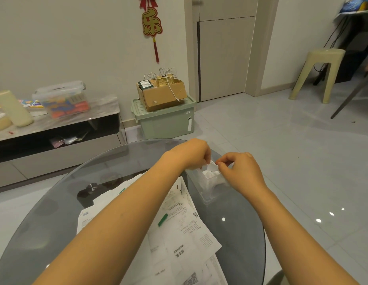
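Our left hand (pixel 191 154) and right hand (pixel 238 171) each pinch the top edge of the clear plastic bag (pixel 209 187) at the glass surface's (pixel 65 192) far edge, just beside printed papers (pixel 179 233).

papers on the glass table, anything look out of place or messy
Yes: the papers lie in a loose, overlapping heap at mixed angles across the glass table, not stacked square. Nothing looks spilled or torn.
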Demonstrator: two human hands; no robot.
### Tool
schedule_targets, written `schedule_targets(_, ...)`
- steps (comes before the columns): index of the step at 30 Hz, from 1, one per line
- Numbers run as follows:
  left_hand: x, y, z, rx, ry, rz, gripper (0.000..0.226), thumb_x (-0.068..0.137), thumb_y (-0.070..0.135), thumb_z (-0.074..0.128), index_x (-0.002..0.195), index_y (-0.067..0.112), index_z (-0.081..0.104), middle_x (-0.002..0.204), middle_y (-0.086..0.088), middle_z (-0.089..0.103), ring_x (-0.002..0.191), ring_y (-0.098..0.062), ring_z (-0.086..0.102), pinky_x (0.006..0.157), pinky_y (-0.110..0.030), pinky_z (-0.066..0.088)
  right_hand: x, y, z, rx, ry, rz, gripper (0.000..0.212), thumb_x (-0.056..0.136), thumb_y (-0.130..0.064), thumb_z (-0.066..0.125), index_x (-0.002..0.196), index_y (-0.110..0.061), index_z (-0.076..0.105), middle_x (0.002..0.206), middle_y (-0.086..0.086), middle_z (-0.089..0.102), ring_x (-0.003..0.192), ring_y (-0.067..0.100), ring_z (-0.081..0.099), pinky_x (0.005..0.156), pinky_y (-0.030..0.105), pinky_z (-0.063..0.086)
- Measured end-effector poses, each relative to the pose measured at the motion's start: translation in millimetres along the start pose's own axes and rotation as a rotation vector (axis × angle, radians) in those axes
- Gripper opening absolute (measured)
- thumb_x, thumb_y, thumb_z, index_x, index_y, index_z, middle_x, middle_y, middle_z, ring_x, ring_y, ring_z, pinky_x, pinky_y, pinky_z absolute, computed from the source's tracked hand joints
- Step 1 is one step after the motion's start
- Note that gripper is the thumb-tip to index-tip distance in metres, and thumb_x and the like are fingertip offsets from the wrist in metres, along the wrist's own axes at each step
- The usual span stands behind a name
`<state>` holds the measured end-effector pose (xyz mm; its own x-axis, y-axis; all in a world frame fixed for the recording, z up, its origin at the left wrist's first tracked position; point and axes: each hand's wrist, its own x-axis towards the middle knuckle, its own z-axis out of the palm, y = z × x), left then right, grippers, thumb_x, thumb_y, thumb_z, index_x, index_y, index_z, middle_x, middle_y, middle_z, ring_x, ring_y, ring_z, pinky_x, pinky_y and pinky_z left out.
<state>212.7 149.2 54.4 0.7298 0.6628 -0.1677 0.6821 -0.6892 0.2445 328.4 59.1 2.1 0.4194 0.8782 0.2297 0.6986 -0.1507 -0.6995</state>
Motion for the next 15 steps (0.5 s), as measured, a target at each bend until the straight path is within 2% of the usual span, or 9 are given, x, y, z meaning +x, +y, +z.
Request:
schedule_targets(5, -33.1, -2.8, -4.0, -0.034, 0.184, 0.031, 0.022, 0.094, 0.010, 0.052, 0.108, 0.013, 0.069, 0.110, -0.005, 0.064, 0.096, -0.019, 0.061, 0.083, -0.025, 0.046, -13.7, -11.0, -0.1, 0.017, 0.010, -0.110, 0.016, 0.089, -0.023, 0.057, 0.096, -0.024, 0.071, 0.082, -0.011, 0.060, 0.093, 0.005, 0.041, 0.066, 0.019, 0.035)
schedule_targets(8, -62.0, -8.3, 0.3, -0.059, 0.270, 0.018, 0.021, 0.093, 0.012, 0.052, 0.105, 0.016, 0.069, 0.111, -0.004, 0.059, 0.096, -0.018, 0.061, 0.086, -0.032, 0.049, -27.7, -20.7, 2.0, 0.014, 0.012, -0.245, 0.015, 0.088, -0.022, 0.059, 0.097, -0.024, 0.072, 0.078, -0.021, 0.058, 0.090, 0.005, 0.037, 0.067, 0.017, 0.034)
schedule_targets(10, -82.8, -11.3, 6.7, -0.088, 0.290, -0.008, 0.020, 0.093, 0.013, 0.054, 0.104, 0.019, 0.070, 0.110, -0.002, 0.059, 0.095, -0.016, 0.061, 0.087, -0.035, 0.050, -37.5, -25.3, 5.2, -0.011, -0.007, -0.314, 0.015, 0.088, -0.024, 0.061, 0.097, -0.025, 0.072, 0.080, -0.021, 0.059, 0.090, 0.007, 0.039, 0.071, 0.019, 0.035)
schedule_targets(15, -133.5, -16.0, 30.3, -0.120, 0.282, -0.130, 0.022, 0.094, 0.020, 0.055, 0.113, 0.024, 0.066, 0.114, 0.004, 0.058, 0.099, -0.012, 0.059, 0.087, -0.022, 0.046, -61.0, -33.1, 19.1, -0.026, -0.129, -0.433, 0.016, 0.087, -0.030, 0.061, 0.100, -0.027, 0.071, 0.087, -0.018, 0.060, 0.092, 0.005, 0.039, 0.081, 0.023, 0.036)
